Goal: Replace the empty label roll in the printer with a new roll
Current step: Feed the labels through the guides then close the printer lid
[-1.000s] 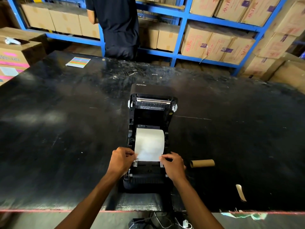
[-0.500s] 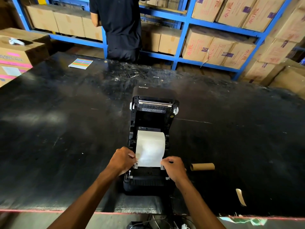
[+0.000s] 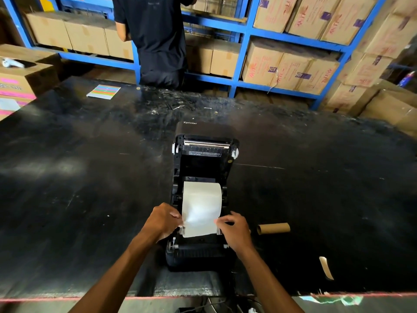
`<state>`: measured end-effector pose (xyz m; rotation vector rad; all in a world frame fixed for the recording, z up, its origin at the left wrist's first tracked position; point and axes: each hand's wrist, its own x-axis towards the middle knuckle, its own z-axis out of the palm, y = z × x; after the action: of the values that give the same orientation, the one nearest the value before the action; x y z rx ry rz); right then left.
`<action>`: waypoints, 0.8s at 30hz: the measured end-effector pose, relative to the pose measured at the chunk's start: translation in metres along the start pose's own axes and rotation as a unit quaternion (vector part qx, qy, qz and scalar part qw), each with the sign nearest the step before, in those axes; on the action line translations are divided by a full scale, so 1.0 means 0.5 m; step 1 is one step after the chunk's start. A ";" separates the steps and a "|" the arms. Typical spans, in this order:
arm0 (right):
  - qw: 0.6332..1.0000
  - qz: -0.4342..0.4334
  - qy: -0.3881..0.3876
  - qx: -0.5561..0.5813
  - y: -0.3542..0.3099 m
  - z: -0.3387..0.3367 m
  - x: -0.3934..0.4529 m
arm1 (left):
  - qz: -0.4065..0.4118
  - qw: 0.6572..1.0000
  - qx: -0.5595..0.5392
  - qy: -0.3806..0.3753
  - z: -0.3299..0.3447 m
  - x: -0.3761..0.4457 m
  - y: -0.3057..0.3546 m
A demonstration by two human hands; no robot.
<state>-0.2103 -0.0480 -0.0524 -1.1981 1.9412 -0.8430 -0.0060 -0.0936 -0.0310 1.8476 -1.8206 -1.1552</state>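
A black label printer (image 3: 204, 256) stands on the black table with its lid (image 3: 206, 152) swung open away from me. A new white label roll (image 3: 201, 199) lies in its bay, its loose end drawn toward me over the front guides. My left hand (image 3: 163, 221) pinches the left edge of that paper end. My right hand (image 3: 234, 230) pinches the right edge. The empty brown cardboard core (image 3: 273, 228) lies on the table just right of my right hand.
A person in a dark shirt (image 3: 155, 39) stands at the table's far edge, facing blue shelves (image 3: 244, 48) of cardboard boxes. A colourful striped sheet (image 3: 103, 91) lies far left. A torn paper strip (image 3: 326, 270) lies near the front right edge. Boxes (image 3: 15, 84) stand at left.
Both hands have stayed on the paper's edges while the loose end has been drawn a little further toward me. The paper now shows a slight ripple. The view has shifted slightly.
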 end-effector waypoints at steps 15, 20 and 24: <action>1.000 0.004 0.007 0.028 0.017 0.003 -0.004 | 0.013 1.000 -0.014 -0.017 -0.014 -0.004 0.000; 0.996 -0.019 0.017 0.089 0.011 0.002 0.001 | 0.026 0.999 0.005 -0.037 -0.014 -0.002 -0.004; 0.999 -0.027 0.012 0.034 0.011 0.004 0.009 | 0.024 0.999 -0.028 -0.016 -0.016 -0.002 -0.006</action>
<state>-0.2126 -0.0505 -0.0591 -1.2093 1.8908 -0.9478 0.0019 -0.0948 -0.0280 1.7550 -1.8203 -1.2124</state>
